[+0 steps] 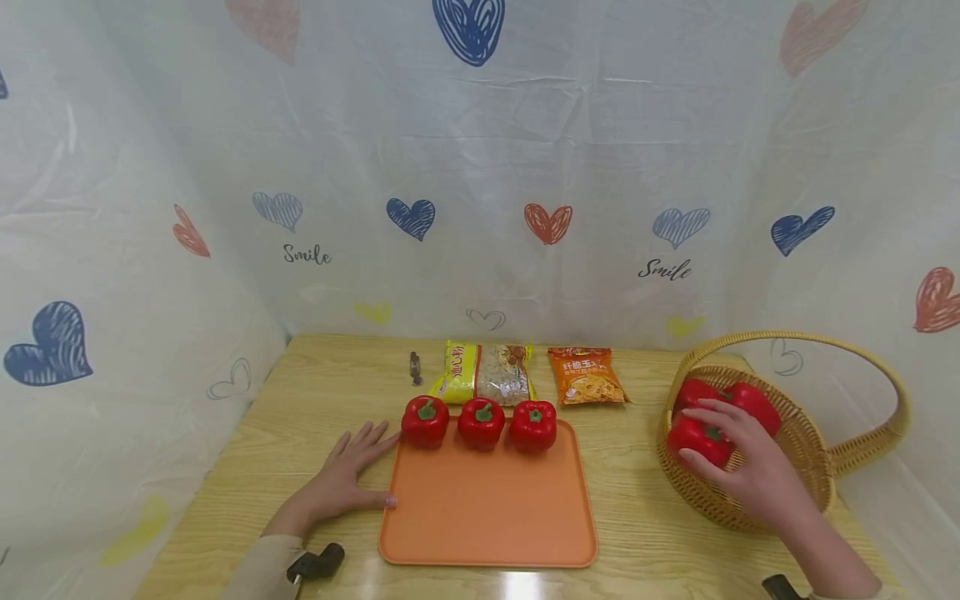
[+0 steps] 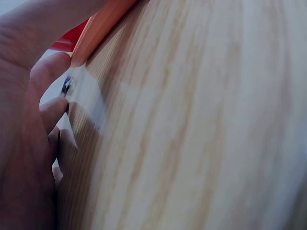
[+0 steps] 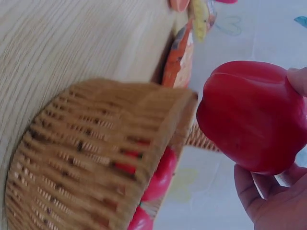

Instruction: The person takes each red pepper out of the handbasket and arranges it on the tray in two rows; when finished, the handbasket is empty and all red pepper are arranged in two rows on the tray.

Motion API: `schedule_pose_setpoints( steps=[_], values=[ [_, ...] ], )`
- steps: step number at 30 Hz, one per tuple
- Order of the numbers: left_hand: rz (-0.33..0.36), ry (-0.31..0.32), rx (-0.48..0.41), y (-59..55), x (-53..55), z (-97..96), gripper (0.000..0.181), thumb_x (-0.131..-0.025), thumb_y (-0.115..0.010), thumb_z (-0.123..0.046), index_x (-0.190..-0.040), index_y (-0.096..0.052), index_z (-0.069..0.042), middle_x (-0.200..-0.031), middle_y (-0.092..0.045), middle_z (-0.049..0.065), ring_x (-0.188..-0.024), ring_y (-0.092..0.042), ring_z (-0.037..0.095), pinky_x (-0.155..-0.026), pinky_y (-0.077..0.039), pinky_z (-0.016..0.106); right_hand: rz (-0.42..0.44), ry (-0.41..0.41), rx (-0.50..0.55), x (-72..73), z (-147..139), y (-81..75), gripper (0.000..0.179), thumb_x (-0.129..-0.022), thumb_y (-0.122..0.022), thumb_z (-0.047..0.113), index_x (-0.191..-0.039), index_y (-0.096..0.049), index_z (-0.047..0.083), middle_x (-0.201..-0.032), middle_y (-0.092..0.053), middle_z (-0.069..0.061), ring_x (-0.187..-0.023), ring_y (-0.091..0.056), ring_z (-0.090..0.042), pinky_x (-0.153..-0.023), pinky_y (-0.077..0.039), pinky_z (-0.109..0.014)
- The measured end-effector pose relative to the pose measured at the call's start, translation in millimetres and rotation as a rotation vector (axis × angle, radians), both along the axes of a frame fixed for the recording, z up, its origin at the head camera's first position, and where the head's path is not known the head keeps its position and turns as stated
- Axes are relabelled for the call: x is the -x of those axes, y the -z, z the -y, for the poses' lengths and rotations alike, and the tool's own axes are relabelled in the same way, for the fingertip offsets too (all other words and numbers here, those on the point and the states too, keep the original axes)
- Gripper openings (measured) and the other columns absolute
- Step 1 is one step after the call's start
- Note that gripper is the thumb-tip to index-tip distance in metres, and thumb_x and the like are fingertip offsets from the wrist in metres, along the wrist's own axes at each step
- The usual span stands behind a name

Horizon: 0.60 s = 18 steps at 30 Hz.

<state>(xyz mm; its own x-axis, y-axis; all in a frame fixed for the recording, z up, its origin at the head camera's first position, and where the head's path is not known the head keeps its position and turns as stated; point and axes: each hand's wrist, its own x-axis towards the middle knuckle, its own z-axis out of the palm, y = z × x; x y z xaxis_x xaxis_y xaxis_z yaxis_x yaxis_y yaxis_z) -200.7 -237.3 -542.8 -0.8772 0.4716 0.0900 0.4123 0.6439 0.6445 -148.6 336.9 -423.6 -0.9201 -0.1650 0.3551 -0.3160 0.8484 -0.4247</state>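
My right hand (image 1: 750, 467) grips a red bell pepper (image 3: 252, 117) above the wicker basket (image 1: 806, 450), thumb on one side and fingers on the other. Two more red bell peppers (image 1: 753, 404) lie inside the basket behind it. At the left edge of the orange tray (image 1: 487, 508), my left hand (image 1: 341, 479) is spread out, its thumb and index finger touching the rim. Three red bell peppers, the left one (image 1: 425, 421), the middle one (image 1: 481, 423) and the right one (image 1: 532, 427), stand in a row along the tray's far side.
Behind the tray lie a yellow-and-clear food bag (image 1: 487, 373) and an orange snack packet (image 1: 587, 375). A small dark wrapped item (image 1: 416, 368) is to their left. The basket's tall handle (image 1: 795, 336) arches over it. A curtain with printed hearts (image 1: 480, 167) hangs behind the table.
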Motion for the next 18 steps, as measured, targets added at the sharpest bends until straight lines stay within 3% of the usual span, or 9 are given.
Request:
schedule_pose_setpoints(
  steps=[8, 12, 18],
  values=[
    [-0.007, 0.004, -0.001, -0.2, 0.1, -0.3, 0.097, -0.076, -0.084, -0.054, -0.157, -0.043, -0.020, -0.164, -0.028, 0.022, -0.152, -0.013, 0.049, -0.116, 0.001, 0.070, -0.054, -0.055, -0.031, 0.4, 19.8, 8.2, 0.051, -0.077, -0.091, 0.027, -0.123, -0.068, 0.022, -0.135, -0.057, -0.008, -0.121, -0.053, -0.033, -0.086, -0.055, -0.056],
    [-0.010, 0.004, 0.004, -0.9, -0.3, -0.7, 0.097, -0.076, -0.084, -0.054, -0.157, -0.043, -0.019, -0.163, -0.029, 0.023, -0.151, -0.013, 0.050, -0.115, 0.000, 0.071, -0.059, -0.080, -0.025, 0.9, 29.5, 12.8, 0.049, -0.077, -0.091, 0.027, -0.121, -0.069, 0.021, -0.133, -0.058, -0.009, -0.118, -0.054, -0.034, -0.083, -0.056, -0.063],
    [-0.015, 0.004, 0.010, -1.8, -1.0, -1.7, 0.097, -0.075, -0.084, -0.054, -0.156, -0.044, -0.018, -0.163, -0.029, 0.023, -0.151, -0.014, 0.051, -0.115, 0.000, 0.071, -0.044, -0.097, -0.016, 1.3, 43.3, 15.7, 0.050, -0.075, -0.092, 0.026, -0.120, -0.069, 0.020, -0.130, -0.059, -0.009, -0.113, -0.057, -0.034, -0.077, -0.059, -0.057]
  ],
)
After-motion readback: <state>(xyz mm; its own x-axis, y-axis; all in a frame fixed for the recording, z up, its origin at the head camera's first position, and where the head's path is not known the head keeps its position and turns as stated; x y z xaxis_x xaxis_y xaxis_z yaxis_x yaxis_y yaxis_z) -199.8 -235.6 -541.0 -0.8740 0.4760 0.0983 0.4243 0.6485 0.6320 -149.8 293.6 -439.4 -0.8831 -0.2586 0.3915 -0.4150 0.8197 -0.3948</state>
